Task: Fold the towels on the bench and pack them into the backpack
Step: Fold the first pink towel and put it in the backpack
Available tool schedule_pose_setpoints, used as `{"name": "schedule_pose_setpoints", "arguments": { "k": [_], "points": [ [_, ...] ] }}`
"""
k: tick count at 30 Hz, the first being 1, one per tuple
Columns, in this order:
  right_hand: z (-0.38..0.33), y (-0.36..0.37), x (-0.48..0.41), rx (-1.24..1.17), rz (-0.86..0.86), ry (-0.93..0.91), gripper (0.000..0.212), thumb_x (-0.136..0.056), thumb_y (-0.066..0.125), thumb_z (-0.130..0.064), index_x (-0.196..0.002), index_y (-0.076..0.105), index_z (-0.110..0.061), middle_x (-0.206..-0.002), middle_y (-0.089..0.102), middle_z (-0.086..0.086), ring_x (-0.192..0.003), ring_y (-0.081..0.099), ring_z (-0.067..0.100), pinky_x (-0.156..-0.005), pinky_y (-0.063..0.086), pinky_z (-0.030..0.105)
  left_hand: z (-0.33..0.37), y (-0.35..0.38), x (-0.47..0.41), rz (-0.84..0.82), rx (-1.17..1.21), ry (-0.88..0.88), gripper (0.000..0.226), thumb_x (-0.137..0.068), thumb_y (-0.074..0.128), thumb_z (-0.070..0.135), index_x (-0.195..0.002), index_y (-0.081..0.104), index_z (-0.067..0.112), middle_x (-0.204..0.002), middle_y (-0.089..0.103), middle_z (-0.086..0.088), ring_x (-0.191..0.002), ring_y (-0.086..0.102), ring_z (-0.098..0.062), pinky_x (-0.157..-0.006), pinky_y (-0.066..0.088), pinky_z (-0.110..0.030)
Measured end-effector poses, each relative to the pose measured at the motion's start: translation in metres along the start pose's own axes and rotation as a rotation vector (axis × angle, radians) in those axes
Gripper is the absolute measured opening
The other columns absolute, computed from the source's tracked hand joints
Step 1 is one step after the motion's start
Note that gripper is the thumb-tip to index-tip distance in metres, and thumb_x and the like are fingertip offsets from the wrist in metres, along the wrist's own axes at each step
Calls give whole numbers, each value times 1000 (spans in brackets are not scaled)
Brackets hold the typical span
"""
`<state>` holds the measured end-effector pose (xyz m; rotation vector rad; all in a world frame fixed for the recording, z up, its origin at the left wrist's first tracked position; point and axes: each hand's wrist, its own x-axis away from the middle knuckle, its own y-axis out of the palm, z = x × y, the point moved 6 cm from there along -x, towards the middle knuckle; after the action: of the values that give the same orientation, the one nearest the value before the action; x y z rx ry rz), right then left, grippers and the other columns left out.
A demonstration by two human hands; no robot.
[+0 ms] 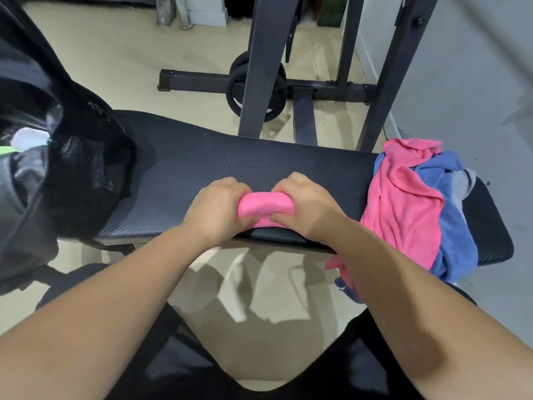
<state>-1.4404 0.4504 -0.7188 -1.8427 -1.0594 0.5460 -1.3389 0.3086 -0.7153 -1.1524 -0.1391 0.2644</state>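
Left hand [215, 207] and right hand [307, 203] clamp the ends of the pink towel [264, 204]; its long axis runs 9-to-3. Backpack [83, 180] lies at 9 o'clock, nearer the left hand.

One rolled pink towel [264, 204], perhaps three loose towels [403, 203] in a heap, one backpack [80, 180], one bench [202, 157].

Black weight plates [232, 88] behind upright of dark rack frame [259, 53]; beige floor [101, 53]; grey wall [461, 67] right.

Forearms [121, 295] bare; black legwear [360, 359] covering both thighs.
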Motion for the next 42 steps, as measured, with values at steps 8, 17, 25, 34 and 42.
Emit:
{"name": "schedule_pose_setpoints", "arguments": {
  "k": [8, 17, 25, 34, 42],
  "points": [
    [-101, 4, -37, 66, -75, -199, 49, -84, 68, -57, -125, 52, -35, -108, 66, -11, -96, 61, 18, -80, 47, 38, -39, -78, 39, 126, 55, -21, 36, -70, 82, 32, -101, 65, 25, -96, 61, 6, -93, 61, -22, -80, 49, -40],
    [-207, -46, -106, -24, 156, -303, 31, -81, 70, -41, -105, 66, -21, -116, 50, -4, -102, 56, 20, -87, 50, 41, -114, -200, 99, 743, -273, -339, 39, -85, 58, 43, -114, 65, 17, -118, 63, -5, -115, 52, -34, -102, 37, -53],
    [-299, -20, -176, 81, -15, -349, 15, -77, 70, -28, -92, 69, -26, -167, 10, 18, -153, 23, 27, -106, 42, 37, -166, -186, 148, 662, -242, -633, 44, -91, 60, 38, -127, 60, 13, -141, 50, -10, -145, 23, -40, -103, 8, -84],
    [-308, 2, -212, -115, 118, -282, 18, -90, 63, -30, -98, 64, -14, -101, 54, 0, -98, 58, 26, -81, 44, 34, -170, -182, 139, 613, -208, -491, 37, -85, 72, 39, -107, 69, 9, -97, 63, -12, -104, 46, -41, -92, 39, -73],
    [-241, -51, -198, -262, 285, -98, 18, -85, 58, -22, -68, 54, -20, -82, 61, 9, -71, 56, 25, -61, 39, 31, -118, -169, 82, 531, -214, -281, 34, -85, 68, 46, -97, 69, 13, -87, 61, -6, -95, 52, -36, -86, 44, -64]
  ]
}}
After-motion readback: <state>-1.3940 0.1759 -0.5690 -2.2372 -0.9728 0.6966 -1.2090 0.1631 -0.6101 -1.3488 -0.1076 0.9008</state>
